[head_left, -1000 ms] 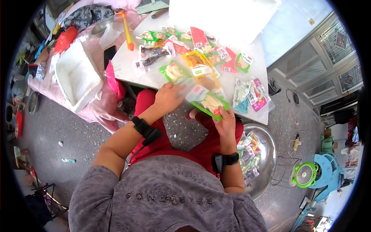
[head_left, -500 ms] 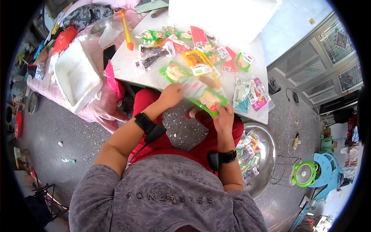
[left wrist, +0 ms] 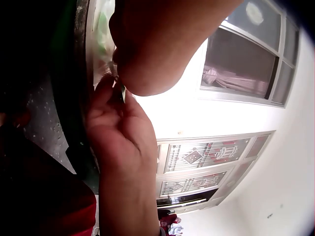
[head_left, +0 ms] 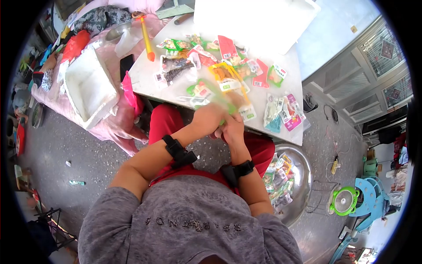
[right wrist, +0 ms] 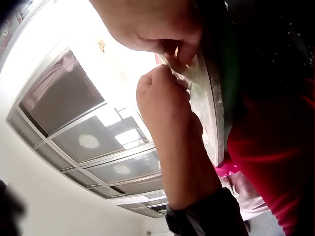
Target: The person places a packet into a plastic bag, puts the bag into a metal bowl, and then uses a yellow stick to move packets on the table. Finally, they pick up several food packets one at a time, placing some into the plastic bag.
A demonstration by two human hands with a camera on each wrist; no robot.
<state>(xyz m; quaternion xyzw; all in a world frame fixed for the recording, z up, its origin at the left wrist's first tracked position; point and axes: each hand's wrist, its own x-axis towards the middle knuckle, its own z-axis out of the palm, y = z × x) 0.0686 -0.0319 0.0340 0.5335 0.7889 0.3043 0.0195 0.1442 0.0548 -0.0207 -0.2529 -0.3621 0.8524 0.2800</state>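
Note:
Just off the table's front edge, the left hand (head_left: 209, 119) and right hand (head_left: 233, 129) meet, both pinching the edge of a green-edged food packet (head_left: 227, 108), which is blurred and partly hidden by the hands. In the left wrist view the left hand (left wrist: 152, 49) is above the right hand (left wrist: 120, 128), fingertips close together. The right wrist view shows the right hand (right wrist: 152, 22) at the top and the left hand (right wrist: 165, 101) with curled fingers below. Beyond them lie a yellow-edged packet (head_left: 226, 72) and another green-edged packet (head_left: 200, 91).
Several packets, including a red one (head_left: 261, 74), cover the white table (head_left: 145, 79). A metal basin (head_left: 303, 176) with packets stands on the floor at right. At left, a white foam box (head_left: 90, 88) rests on pink cloth. A large white box (head_left: 255, 22) is at the back.
The right hand has moved left and the left hand right, so they now meet. The packet, earlier stretched out toward the right in the right hand, is between both hands and tilted differently.

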